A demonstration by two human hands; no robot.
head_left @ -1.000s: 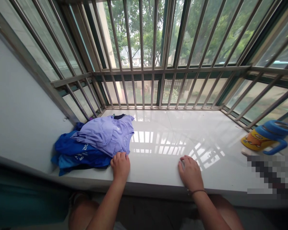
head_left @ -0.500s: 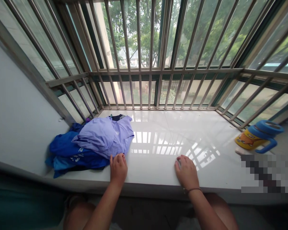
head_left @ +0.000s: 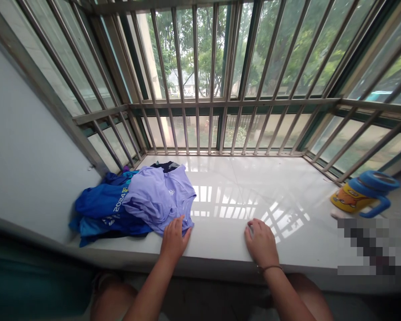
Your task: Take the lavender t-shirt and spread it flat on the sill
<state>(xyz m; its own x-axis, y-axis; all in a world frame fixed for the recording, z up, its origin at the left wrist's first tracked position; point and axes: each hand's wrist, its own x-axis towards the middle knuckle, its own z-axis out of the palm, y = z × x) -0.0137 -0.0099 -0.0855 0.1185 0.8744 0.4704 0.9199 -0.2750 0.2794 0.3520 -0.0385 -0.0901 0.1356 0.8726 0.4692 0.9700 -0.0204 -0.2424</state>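
A lavender T-shirt with a small white logo lies crumpled on the white sill. My left hand is at its near right corner, fingers on the fabric and thumb at the edge, gripping it. Under the shirt and to its left is a blue garment printed "2024" in white. My right hand rests on the sill with curled fingers. A small greyish patch shows between its thumb and forefinger, and I cannot tell what it is. A thin band circles the right wrist.
At the right end stands a blue and yellow mug with a handle. Beside it a blurred-out patch hides something. Metal window bars close off the back and both sides. A dark garment shows behind the lavender shirt.
My left hand has moved right, and the lavender T-shirt has slid right with it, baring more of the blue garment's print. The right hand stays put; the view has shifted slightly.
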